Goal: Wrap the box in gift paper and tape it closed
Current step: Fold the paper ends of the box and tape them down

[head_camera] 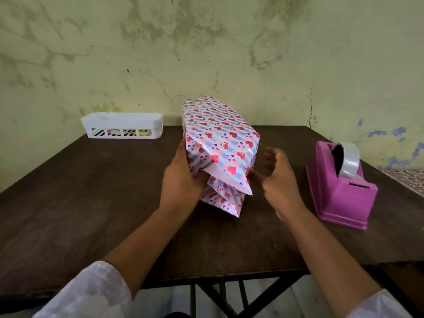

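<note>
The box (220, 131) lies lengthwise on the dark table (91, 191), covered in pink and blue striped gift paper with red hearts. At its near end the paper flaps (226, 184) hang loose and partly folded, white underside showing. My left hand (182, 175) holds the near left side of the box, fingers pressing the paper fold in. My right hand (278, 175) hovers just right of the near end with fingers spread, holding nothing. A pink tape dispenser (339, 187) with a roll of clear tape (348, 159) stands to the right.
A white slotted plastic tray (122, 127) sits at the table's far left, against the stained wall. Bare tabletop stretches left of and in front of the box. The table's near edge runs under my forearms.
</note>
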Action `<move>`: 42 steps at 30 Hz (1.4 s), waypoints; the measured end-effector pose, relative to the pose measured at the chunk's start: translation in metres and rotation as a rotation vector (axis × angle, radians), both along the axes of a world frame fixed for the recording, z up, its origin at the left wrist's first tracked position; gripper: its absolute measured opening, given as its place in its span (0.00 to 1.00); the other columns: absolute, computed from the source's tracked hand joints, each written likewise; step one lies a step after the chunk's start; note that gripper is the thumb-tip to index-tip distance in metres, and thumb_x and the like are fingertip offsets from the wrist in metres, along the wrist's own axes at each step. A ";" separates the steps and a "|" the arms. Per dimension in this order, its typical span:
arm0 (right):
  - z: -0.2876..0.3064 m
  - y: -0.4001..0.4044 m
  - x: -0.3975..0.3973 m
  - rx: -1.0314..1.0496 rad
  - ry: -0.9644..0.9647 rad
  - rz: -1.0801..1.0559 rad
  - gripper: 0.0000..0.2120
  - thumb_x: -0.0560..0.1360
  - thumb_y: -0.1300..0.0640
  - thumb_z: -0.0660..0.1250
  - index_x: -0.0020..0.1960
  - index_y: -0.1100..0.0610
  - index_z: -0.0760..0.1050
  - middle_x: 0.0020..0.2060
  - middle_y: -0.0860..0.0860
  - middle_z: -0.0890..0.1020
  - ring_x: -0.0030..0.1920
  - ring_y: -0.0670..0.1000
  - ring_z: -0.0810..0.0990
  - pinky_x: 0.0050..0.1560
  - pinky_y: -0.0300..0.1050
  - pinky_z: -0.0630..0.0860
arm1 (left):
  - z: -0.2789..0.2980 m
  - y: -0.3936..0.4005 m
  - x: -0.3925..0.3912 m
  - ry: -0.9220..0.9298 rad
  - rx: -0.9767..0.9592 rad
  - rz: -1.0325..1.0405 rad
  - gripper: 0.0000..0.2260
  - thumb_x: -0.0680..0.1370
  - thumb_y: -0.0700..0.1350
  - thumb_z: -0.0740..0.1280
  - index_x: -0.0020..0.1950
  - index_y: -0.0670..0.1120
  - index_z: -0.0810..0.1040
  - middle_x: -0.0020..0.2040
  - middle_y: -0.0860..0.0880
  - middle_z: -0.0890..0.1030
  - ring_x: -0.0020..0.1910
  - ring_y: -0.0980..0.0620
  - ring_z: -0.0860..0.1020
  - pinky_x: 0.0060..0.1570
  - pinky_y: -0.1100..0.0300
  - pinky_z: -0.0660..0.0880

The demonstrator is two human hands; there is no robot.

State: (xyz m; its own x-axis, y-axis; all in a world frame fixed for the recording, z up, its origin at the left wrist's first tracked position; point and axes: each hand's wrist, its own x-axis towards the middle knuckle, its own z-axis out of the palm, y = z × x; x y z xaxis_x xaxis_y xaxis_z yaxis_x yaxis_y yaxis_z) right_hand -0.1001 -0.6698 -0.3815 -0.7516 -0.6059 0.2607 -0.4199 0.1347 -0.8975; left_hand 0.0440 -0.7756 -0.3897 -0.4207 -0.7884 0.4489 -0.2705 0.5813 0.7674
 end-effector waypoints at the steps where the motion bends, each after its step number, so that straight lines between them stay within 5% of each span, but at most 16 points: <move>1: 0.002 -0.003 -0.003 0.044 0.016 0.051 0.37 0.69 0.58 0.74 0.72 0.52 0.60 0.69 0.50 0.69 0.68 0.51 0.69 0.65 0.55 0.71 | 0.000 0.000 0.000 -0.002 0.002 0.008 0.34 0.74 0.45 0.71 0.76 0.51 0.56 0.71 0.52 0.69 0.69 0.51 0.68 0.67 0.52 0.67; 7: 0.004 -0.016 -0.006 0.051 0.194 0.152 0.32 0.73 0.58 0.70 0.72 0.57 0.59 0.68 0.52 0.72 0.66 0.51 0.72 0.59 0.39 0.67 | 0.001 -0.001 0.002 0.005 -0.003 0.054 0.29 0.76 0.44 0.69 0.74 0.50 0.61 0.68 0.52 0.72 0.66 0.52 0.71 0.62 0.58 0.68; 13: -0.002 -0.032 -0.003 -0.005 0.330 0.024 0.47 0.66 0.46 0.75 0.75 0.57 0.53 0.72 0.54 0.64 0.71 0.55 0.66 0.68 0.57 0.66 | 0.001 -0.002 0.003 0.029 0.020 0.062 0.28 0.76 0.42 0.68 0.74 0.50 0.62 0.68 0.52 0.72 0.66 0.53 0.71 0.61 0.60 0.68; 17: -0.005 -0.033 -0.001 -0.002 0.229 0.066 0.48 0.67 0.46 0.74 0.76 0.54 0.49 0.74 0.51 0.61 0.72 0.53 0.64 0.70 0.55 0.65 | 0.004 -0.001 0.004 0.084 0.084 0.026 0.29 0.75 0.43 0.70 0.73 0.51 0.62 0.69 0.54 0.71 0.67 0.55 0.70 0.56 0.66 0.65; 25: -0.007 -0.024 0.007 -0.074 0.066 0.231 0.37 0.71 0.53 0.72 0.74 0.53 0.56 0.70 0.48 0.68 0.68 0.48 0.69 0.64 0.41 0.65 | 0.005 -0.008 0.008 0.076 0.216 -0.130 0.31 0.73 0.46 0.70 0.74 0.50 0.62 0.68 0.54 0.72 0.67 0.54 0.70 0.63 0.56 0.69; 28: -0.009 -0.023 0.008 -0.091 0.040 0.223 0.36 0.71 0.53 0.72 0.73 0.53 0.57 0.69 0.48 0.69 0.67 0.48 0.70 0.67 0.45 0.66 | 0.006 -0.005 0.005 0.082 0.224 -0.122 0.32 0.73 0.46 0.71 0.74 0.51 0.62 0.69 0.53 0.71 0.67 0.53 0.70 0.63 0.54 0.69; 32: -0.004 -0.023 -0.005 -0.206 -0.209 0.203 0.37 0.64 0.42 0.64 0.68 0.59 0.66 0.61 0.59 0.76 0.61 0.61 0.75 0.63 0.63 0.70 | 0.002 0.003 -0.002 0.099 0.204 -0.113 0.35 0.70 0.48 0.74 0.73 0.52 0.61 0.71 0.54 0.68 0.68 0.54 0.68 0.64 0.55 0.68; 34: -0.003 -0.015 -0.012 -0.187 -0.146 0.164 0.33 0.66 0.44 0.62 0.67 0.58 0.67 0.58 0.59 0.78 0.59 0.62 0.76 0.60 0.64 0.72 | 0.000 0.008 -0.006 0.102 0.194 -0.092 0.36 0.70 0.48 0.74 0.73 0.53 0.60 0.71 0.54 0.67 0.68 0.55 0.67 0.65 0.54 0.68; 37: -0.001 0.011 -0.010 -0.035 0.076 0.052 0.26 0.75 0.61 0.66 0.70 0.53 0.64 0.61 0.50 0.75 0.62 0.53 0.75 0.62 0.49 0.73 | -0.001 0.011 -0.009 0.121 0.192 -0.072 0.36 0.69 0.48 0.74 0.72 0.53 0.60 0.71 0.55 0.67 0.68 0.55 0.67 0.63 0.58 0.67; 40: -0.001 0.057 -0.012 -0.093 0.309 -0.102 0.21 0.74 0.62 0.67 0.66 0.52 0.70 0.58 0.46 0.78 0.53 0.38 0.76 0.51 0.23 0.68 | -0.002 0.010 -0.008 0.127 0.166 -0.074 0.35 0.70 0.48 0.74 0.72 0.54 0.61 0.70 0.55 0.67 0.68 0.55 0.68 0.60 0.62 0.67; 42: 0.003 0.089 -0.018 -0.240 0.430 -0.277 0.12 0.75 0.59 0.66 0.58 0.52 0.74 0.51 0.47 0.80 0.47 0.36 0.77 0.44 0.24 0.70 | -0.004 0.010 -0.008 0.135 0.162 -0.079 0.34 0.70 0.47 0.73 0.72 0.53 0.61 0.71 0.54 0.67 0.68 0.55 0.68 0.62 0.59 0.67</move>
